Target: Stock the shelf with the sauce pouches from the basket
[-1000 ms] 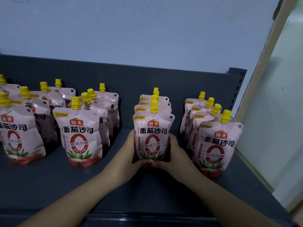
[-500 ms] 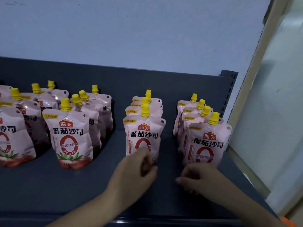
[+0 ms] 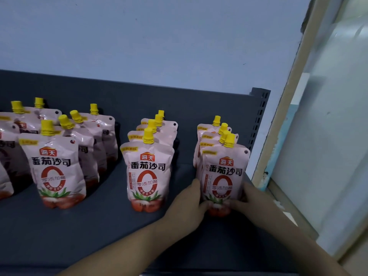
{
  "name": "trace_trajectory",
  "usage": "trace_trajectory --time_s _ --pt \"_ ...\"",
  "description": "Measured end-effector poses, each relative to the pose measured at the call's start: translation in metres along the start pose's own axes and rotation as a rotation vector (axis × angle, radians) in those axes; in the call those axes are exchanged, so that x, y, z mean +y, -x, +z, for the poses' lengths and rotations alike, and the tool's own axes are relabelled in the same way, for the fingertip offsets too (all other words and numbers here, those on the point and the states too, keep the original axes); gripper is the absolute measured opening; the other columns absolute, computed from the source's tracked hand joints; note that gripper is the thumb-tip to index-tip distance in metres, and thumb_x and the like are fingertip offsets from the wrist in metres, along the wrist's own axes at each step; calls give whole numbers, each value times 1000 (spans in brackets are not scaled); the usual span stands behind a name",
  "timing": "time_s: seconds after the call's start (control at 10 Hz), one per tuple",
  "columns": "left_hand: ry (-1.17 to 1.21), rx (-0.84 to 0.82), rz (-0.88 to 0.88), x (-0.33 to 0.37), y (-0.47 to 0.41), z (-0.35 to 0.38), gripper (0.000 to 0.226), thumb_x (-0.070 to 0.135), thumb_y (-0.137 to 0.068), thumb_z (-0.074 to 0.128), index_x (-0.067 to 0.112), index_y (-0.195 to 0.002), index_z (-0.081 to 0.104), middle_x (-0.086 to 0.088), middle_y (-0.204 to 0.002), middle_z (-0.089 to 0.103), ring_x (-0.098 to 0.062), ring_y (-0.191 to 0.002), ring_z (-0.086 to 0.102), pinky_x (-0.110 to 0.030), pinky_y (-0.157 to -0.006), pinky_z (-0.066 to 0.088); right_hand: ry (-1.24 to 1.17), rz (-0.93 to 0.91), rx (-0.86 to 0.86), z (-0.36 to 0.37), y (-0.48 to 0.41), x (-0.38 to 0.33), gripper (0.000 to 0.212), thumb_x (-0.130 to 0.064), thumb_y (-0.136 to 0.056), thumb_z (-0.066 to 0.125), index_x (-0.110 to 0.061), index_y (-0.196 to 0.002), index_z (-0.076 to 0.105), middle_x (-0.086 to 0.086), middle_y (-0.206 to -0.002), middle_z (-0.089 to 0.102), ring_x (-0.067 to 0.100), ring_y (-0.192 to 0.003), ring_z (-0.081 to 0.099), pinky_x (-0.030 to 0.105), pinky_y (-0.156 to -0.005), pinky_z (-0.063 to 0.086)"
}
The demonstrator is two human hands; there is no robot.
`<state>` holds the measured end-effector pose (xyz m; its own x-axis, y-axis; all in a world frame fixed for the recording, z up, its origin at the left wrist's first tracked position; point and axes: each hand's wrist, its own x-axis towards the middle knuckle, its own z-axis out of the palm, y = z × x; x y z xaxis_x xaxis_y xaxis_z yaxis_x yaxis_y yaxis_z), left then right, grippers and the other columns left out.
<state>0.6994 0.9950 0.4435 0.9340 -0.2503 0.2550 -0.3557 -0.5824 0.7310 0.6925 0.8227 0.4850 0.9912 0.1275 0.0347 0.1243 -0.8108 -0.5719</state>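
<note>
Shelf end, right side. Both hands are low on one pouch.

- The front pouch (image 3: 223,176) stands upright at the head of the right-hand row (image 3: 209,134), on the dark shelf (image 3: 99,226). Its long axis is vertical, with the yellow cap (image 3: 229,140) on top and the label facing outward.
- The left hand (image 3: 189,202) cups the pouch's lower left edge. Its fingers run up the side and the thumb tip is tucked against the front near the base.
- The right hand (image 3: 253,198) mirrors it on the lower right edge, thumb at the front. Both hands clasp the pouch and neither holds anything else.
- The pouch sits squarely between the two hands, so neither is nearer. The grip is at the foot, well below the cap.
- The rest of the row stands close behind it. The middle row (image 3: 148,172) is apart to the left, and the slotted upright (image 3: 258,116) closes off the right.
- The basket is not in view.

Judgement: this looks like squaring the pouch up. With the hold so low, any nudge should go straight back along the row, or the tall top may lean.
</note>
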Motion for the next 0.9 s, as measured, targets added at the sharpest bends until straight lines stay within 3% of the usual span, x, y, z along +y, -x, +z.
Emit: trace_trajectory --time_s 0.2,0.3,0.5,0.6,0.7,0.9 --pt "-22 62 22 -1 -1 2 41 14 -92 54 11 -130 38 -1 -137 50 -11 -125 47 -11 -94 34 -24 -11 33 6 -4 3 48 -22 -85 64 -21 -129 44 -4 -130 57 12 -118 53 17 -88 36" --pt "-2 45 22 0 5 2 41 16 -92 55 13 -129 37 1 -136 52 -8 -122 48 -10 -94 34 -17 -32 38 7 0 7 51 -28 -83 67 -22 -129 44 -5 -129 58 12 -116 55 17 -88 38" --pt "-26 20 -77 4 10 1 40 22 -91 57 13 -126 39 0 -132 55 -14 -120 52 -28 -100 44 3 -78 24 6 5 9 53 -34 -84 65 -21 -131 41 -4 -132 57 14 -117 55 21 -92 41" --pt "-53 19 -88 7 13 1 45 18 -88 61 11 -126 39 -2 -131 56 -15 -121 52 -25 -98 43 12 -68 4 6 7 12 57 -38 -83 64 -21 -132 39 -3 -133 55 14 -118 54 23 -94 42" --pt "-128 26 -126 8 17 2 45 11 -85 61 10 -124 39 -8 -129 57 -20 -119 52 -26 -94 44 94 -47 -11 7 10 15 57 -43 -81 65 -19 -128 42 -2 -130 57 16 -116 55 23 -90 43" --pt "-260 39 -148 3 27 -1 40 13 -82 63 8 -117 43 -12 -119 58 -27 -110 55 -37 -90 47 491 -34 17 9 24 9 38 -53 -85 55 -19 -102 49 0 -106 61 15 -94 59 23 -68 39"
